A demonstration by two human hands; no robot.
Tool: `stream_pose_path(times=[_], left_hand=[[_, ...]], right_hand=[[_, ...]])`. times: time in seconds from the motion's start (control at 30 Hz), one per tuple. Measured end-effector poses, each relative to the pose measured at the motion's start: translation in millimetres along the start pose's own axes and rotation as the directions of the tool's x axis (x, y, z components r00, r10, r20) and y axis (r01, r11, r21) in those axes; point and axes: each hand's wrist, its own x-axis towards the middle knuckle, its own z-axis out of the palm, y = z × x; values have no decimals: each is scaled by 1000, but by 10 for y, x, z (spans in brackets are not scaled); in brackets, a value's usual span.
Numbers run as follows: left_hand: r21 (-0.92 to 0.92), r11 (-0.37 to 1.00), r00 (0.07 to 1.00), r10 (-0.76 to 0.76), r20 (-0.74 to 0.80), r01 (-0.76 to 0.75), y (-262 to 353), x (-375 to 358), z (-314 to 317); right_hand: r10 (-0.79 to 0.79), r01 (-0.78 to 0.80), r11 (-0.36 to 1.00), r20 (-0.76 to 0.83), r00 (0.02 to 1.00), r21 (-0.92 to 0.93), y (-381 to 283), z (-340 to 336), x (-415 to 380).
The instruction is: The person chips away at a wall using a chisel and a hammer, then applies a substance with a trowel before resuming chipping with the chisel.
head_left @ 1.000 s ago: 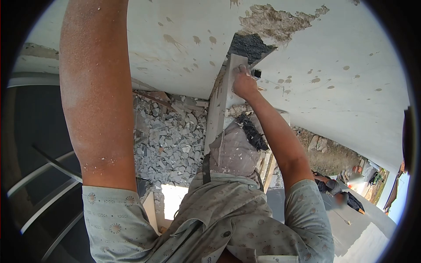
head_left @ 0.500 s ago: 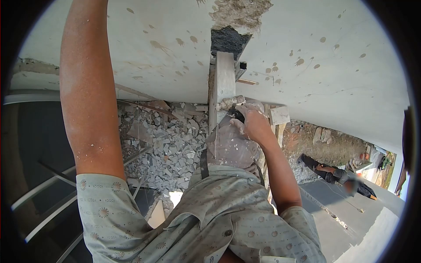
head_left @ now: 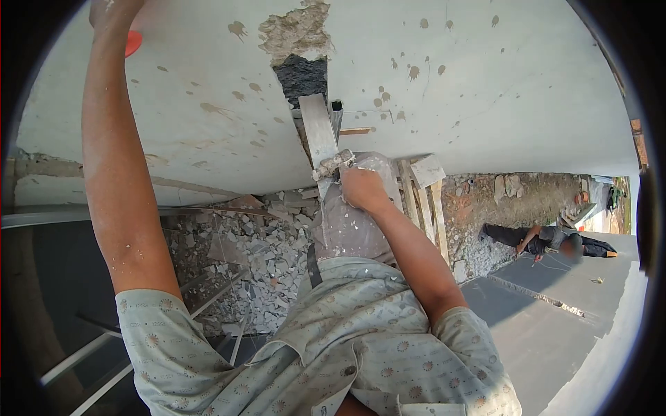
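Note:
My left hand point(head_left: 116, 10) is raised at the top left corner, cut off by the frame's edge, with its fingers out of sight. Beside that wrist, part of a round red object point(head_left: 133, 44) shows against the pale wall point(head_left: 201, 62). My right hand point(head_left: 364, 188) is closed on a dust-caked tool point(head_left: 331, 165) that looks like a hammer, in front of my dusty trousers. Just beyond it, a flat grey bar point(head_left: 318, 128) runs up to a dark, broken-out gap point(head_left: 303, 78) in the wall.
Grey rubble point(head_left: 260, 267) lies below on the left, near metal rails point(head_left: 87, 353). Wooden boards point(head_left: 424, 208) lean right of my right hand. At the far right, another person point(head_left: 548, 239) in dark clothes is on the grey floor point(head_left: 534, 312).
The view has shifted, so the wall gap and bar appear further left. My left hand and the red object have come into view. My right hand still grips the tool.

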Motion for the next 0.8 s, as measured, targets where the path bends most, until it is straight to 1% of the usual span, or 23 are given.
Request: stream_pose_path(times=[0.03, 0.13, 0.17, 0.23, 0.27, 0.3, 0.33, 0.37, 0.47, 0.5, 0.6, 0.63, 0.73, 0.77, 0.8], left_hand=[[9, 1000, 1000, 9, -8, -9, 0, 0, -2], [31, 999, 999, 33, -22, -33, 38, -2, -14], [41, 998, 999, 41, -25, -40, 51, -16, -9], [58, 997, 998, 53, -24, -52, 78, -22, -32], [76, 995, 998, 63, -24, -61, 83, -48, -60], [89, 996, 1000, 29, 9, -30, 61, -40, -66], [84, 996, 1000, 29, 11, -30, 50, -59, -73], [76, 996, 999, 34, 8, -35, 50, -57, -80], [79, 996, 999, 49, -16, -48, 28, -41, -37], [87, 995, 998, 47, -35, -44, 14, -35, -22], [67, 995, 997, 78, -19, -76, -8, -33, -37], [56, 995, 996, 86, -24, -84, -8, -25, -38], [17, 995, 995, 98, -19, -98, -13, -32, -12], [5, 995, 995, 100, -5, -100, -12, -17, -30], [-8, 995, 995, 100, 8, -100, -21, -9, -44]], right_hand=[[2, -2, 1000, -4, 1000, 21, 16, 6, -54], [42, -9, 956, -108, 993, 292, 238, -5, -192], [43, 54, 929, -252, 967, 365, 285, -18, -253], [67, 212, 854, -504, 861, 475, 352, -22, -417], [111, 255, 739, -486, 867, 624, 357, -4, -507], [151, 283, 596, -451, 879, 752, 351, 28, -617], [185, 296, 428, -404, 896, 854, 354, 50, -728], [170, 174, 381, -254, 952, 908, 369, -19, -827], [372, -36, 455, -153, 915, 890, 273, -118, -1043], [372, 23, 504, -241, 896, 864, 295, -36, -1062], [366, 129, 435, -306, 879, 891, 246, -140, -1242], [359, 137, 484, -339, 869, 864, 206, -230, -1308], [402, 280, 584, -571, 716, 762, 206, -146, -1151], [387, 88, 531, -334, 859, 843, 126, -450, -1142], [375, 102, 533, -343, 861, 840, 29, -630, -1111]])
